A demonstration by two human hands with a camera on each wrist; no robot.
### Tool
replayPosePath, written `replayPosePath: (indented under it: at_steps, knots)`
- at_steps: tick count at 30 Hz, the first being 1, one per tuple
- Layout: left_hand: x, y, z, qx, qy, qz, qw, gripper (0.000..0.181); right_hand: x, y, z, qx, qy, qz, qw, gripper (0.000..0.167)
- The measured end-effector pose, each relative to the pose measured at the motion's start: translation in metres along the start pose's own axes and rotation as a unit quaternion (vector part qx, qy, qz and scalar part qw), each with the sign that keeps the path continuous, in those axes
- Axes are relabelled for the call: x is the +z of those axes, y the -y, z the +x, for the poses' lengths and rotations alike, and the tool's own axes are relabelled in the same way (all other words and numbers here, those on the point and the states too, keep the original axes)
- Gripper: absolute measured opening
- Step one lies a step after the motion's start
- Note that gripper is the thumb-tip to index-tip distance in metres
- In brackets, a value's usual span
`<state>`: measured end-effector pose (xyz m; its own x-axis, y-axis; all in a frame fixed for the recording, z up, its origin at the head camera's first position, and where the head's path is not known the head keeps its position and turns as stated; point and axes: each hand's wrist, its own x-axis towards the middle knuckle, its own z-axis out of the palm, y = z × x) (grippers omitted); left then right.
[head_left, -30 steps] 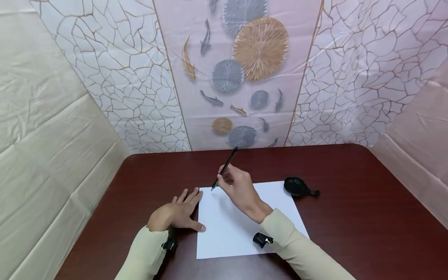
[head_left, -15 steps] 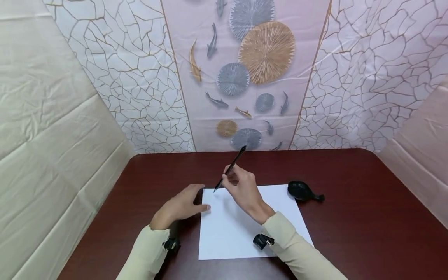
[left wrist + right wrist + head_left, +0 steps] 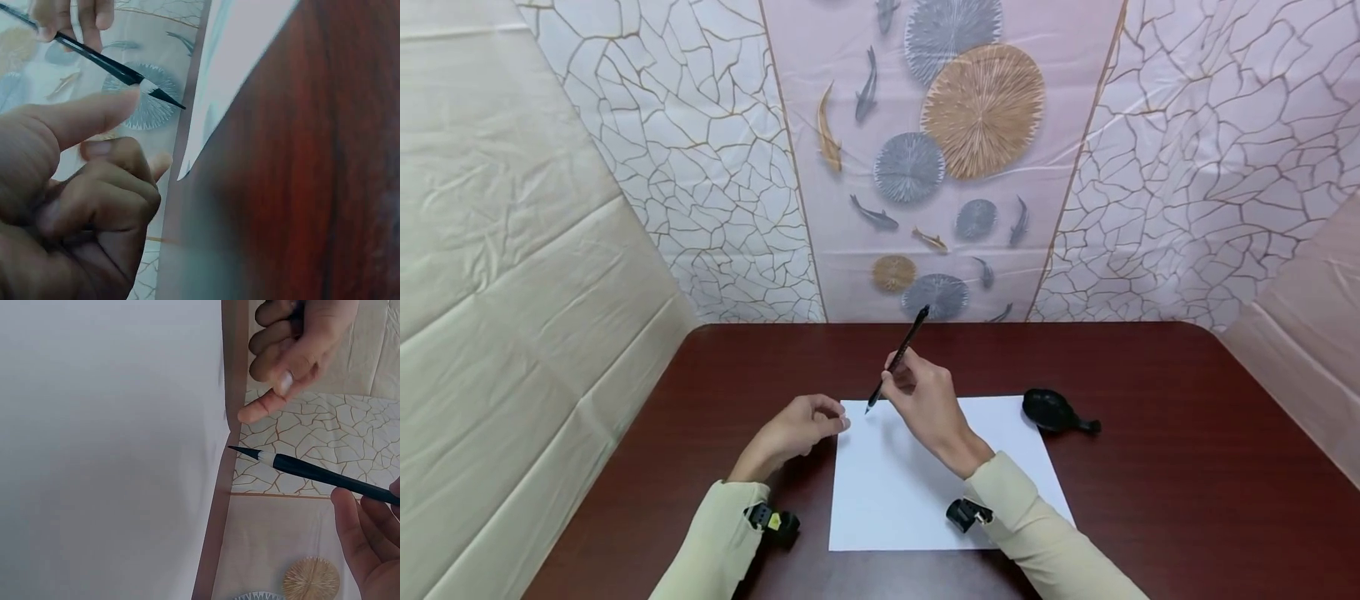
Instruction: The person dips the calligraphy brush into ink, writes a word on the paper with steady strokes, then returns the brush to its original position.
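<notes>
A person's right hand (image 3: 928, 408) held a slim black brush (image 3: 904, 350) between thumb and fingertips, closed snugly around the lower half of the handle. The brush slanted: its upper end leaned away from the person and to the right, and its dark tip (image 3: 245, 450) pointed down, to the left and a little back towards the person. That put the tip out ahead of the grip on the left-hand side, over the far left corner of a sheet of white paper (image 3: 887, 500) lying flat on a dark red-brown table (image 3: 760, 358). Both wrist views showed the tip standing clear of the sheet, so the gap that mattered was a short one, straight down from tip to paper. The left hand (image 3: 797, 429) was just left of the tip, near that same corner, with thumb and index finger reaching out and the other fingers loosely curled around nothing. It appeared raised, not pressing on the sheet, though whether a fingertip brushed the edge could not be told. Well apart from the tip, at the paper's far right corner, a black rounded object (image 3: 1051, 411) overlapped the edge, its short handle pointing right.
</notes>
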<state>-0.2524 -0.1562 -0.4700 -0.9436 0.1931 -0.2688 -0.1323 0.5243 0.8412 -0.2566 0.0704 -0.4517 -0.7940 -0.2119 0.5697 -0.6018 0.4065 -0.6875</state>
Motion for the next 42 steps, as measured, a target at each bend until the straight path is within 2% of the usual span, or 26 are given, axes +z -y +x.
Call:
replayPosePath:
  at_steps: [6,9,11,15,20,26,33,38,42]
  knots:
    - [0.008,0.002,0.0,0.009,0.008,0.051,0.9986,0.059,0.0,-0.002,0.0,0.003,0.004,-0.009,0.9999,0.009]
    - [0.01,0.004,0.0,0.004,0.006,0.077,0.997,0.07,0.0,-0.002,0.0,0.002,0.005,-0.008,1.0,0.01]
    - [0.01,0.007,0.0,0.002,0.005,0.079,0.9969,0.074,0.0,-0.001,0.0,0.001,0.007,-0.006,1.0,0.01]
    - [0.009,0.01,0.001,-0.007,0.011,0.051,0.9986,0.077,0.001,-0.001,0.0,-0.001,0.009,-0.005,1.0,0.009]
    - [0.007,0.014,0.003,-0.022,0.035,0.025,0.9988,0.079,0.002,-0.002,-0.001,-0.001,0.006,-0.006,1.0,0.01]
    - [0.004,0.017,0.005,-0.01,0.059,0.017,0.9981,0.08,0.004,-0.004,-0.003,0.004,0.007,-0.007,0.9999,0.008]
    - [0.007,0.013,0.001,-0.002,0.044,0.017,0.9989,0.077,0.005,0.001,-0.01,0.011,0.027,-0.022,0.9994,0.011]
    - [0.006,0.013,0.001,-0.004,0.04,0.018,0.999,0.077,0.003,0.01,-0.013,0.013,0.045,-0.009,0.9989,0.014]
    - [0.007,0.013,0.002,-0.008,0.042,0.016,0.999,0.078,0.0,0.012,-0.013,0.003,0.043,-0.005,0.999,0.014]
